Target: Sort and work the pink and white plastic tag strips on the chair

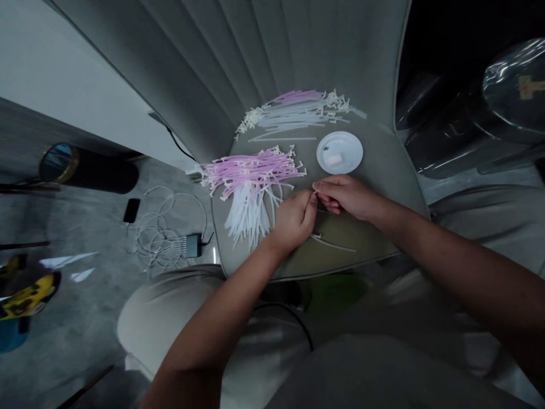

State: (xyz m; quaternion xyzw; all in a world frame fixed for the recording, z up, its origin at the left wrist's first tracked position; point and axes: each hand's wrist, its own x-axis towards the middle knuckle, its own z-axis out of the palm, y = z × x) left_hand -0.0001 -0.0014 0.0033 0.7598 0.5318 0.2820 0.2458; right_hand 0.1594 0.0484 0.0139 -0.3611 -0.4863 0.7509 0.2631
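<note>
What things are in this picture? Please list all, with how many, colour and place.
pink plastic strips: many, pink, heaped mid-seat
white plastic strips: many, white, below the pink heap
pale strip pile: many, whitish and some pink, at the seat's back
loose strip: one, white, by the hands
round dish: one, white, on the seat, holding a white cube
seat: one, grey, under these
phone: one, black, on the floor
cables: many, white, on the floor
adapter: one, black, beside the cables
cylinder: one, black with gold rim, on the floor
left hand: one, over the seat, closed
right hand: one, fingertips meeting the left hand
</note>
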